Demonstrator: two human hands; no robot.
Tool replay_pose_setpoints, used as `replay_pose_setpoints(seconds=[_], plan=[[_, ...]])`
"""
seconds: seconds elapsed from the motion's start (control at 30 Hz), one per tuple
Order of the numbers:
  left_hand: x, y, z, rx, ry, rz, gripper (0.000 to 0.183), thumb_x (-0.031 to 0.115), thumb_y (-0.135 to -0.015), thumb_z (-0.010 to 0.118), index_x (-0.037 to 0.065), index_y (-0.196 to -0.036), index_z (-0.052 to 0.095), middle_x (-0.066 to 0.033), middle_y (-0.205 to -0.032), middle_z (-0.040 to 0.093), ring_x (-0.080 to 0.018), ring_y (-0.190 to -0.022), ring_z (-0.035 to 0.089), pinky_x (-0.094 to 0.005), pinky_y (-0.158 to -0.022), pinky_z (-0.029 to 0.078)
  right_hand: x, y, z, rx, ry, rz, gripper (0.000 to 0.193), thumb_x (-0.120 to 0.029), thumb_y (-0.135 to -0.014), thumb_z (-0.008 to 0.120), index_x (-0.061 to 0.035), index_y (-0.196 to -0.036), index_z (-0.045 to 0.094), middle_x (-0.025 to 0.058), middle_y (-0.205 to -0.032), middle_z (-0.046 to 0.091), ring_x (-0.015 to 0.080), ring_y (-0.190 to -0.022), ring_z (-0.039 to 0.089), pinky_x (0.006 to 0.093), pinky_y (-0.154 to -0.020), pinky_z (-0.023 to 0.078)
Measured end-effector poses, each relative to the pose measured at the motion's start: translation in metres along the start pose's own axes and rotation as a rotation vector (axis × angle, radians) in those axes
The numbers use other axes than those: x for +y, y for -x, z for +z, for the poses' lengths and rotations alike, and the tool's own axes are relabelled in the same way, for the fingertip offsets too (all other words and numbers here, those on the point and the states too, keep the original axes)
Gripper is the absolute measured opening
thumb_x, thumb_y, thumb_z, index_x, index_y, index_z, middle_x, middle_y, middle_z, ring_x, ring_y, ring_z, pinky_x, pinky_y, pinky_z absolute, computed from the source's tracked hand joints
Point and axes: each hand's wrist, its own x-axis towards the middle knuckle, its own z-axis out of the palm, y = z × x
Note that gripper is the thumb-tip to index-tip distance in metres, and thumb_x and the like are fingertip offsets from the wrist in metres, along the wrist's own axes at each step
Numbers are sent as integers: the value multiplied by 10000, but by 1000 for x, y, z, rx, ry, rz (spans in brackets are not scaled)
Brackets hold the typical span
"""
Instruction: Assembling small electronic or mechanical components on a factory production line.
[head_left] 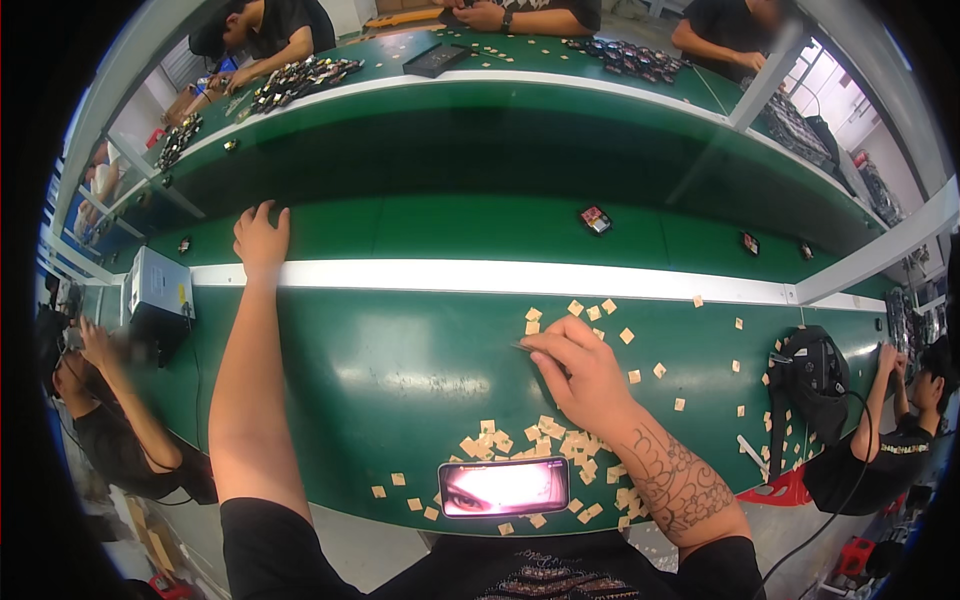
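Observation:
My left hand (263,240) reaches over the white rail onto the green belt (430,225). Its fingers are apart and slightly bent; what lies under the palm, if anything, is hidden. Above the green table my right hand (580,368) is closed in a pinch on thin tweezers (519,346), of which only the pointed end shows. Small beige square pieces (533,314) lie just beyond that hand. More of them sit in a loose heap (550,432) nearer to me, around a phone (503,487) with a lit screen.
A white rail (480,270) separates table and belt. Dark small parts (595,219) rest on the belt. A grey box-shaped device (160,290) stands left, a black bag (812,375) right. Metal posts (870,250) rise at the sides. Co-workers sit on both sides and across.

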Motion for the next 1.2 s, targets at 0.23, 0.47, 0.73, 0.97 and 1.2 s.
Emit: replay_pose_setpoints(seconds=[0.23,0.47,0.73,0.97,1.2], plan=[[-2,-9,10,-91,-36,173,622,576,-1054,572,305,-1610,510,-145,-1706,418,-342,-1616,312,-628,-1277,247,0,-5,1,-8,7,5,183,-18,-990,701,-57,-1164,740,83,-987,616,248,-790,661,356,-702,547],[-12,-4,6,-143,2,152,729,677,-1026,549,271,-1628,483,-163,-1732,371,-368,-1632,275,-729,-1253,210,3,0,5,31,-7,-99,182,-18,-984,713,-50,-1160,745,86,-979,625,251,-790,669,349,-690,547],[8,3,4,-197,30,77,738,700,-1023,536,276,-1626,492,-171,-1728,382,-358,-1636,270,-696,-1273,186,-2,4,-5,13,-6,-36,191,9,-967,722,-45,-1148,752,95,-988,632,258,-797,675,351,-688,547],[-9,-18,20,-129,-37,33,681,681,-1044,526,305,-1610,513,-142,-1683,456,-342,-1603,339,-660,-1252,251,2,-2,1,17,-38,-13,187,-29,-989,704,-61,-1171,730,88,-1016,622,275,-814,670,366,-712,555],[-20,-22,28,-138,-40,44,665,682,-1043,530,327,-1605,515,-113,-1680,468,-317,-1587,372,-645,-1232,293,2,2,3,14,-67,-23,194,-12,-988,703,-66,-1169,747,70,-987,629,236,-834,664,348,-720,545]])
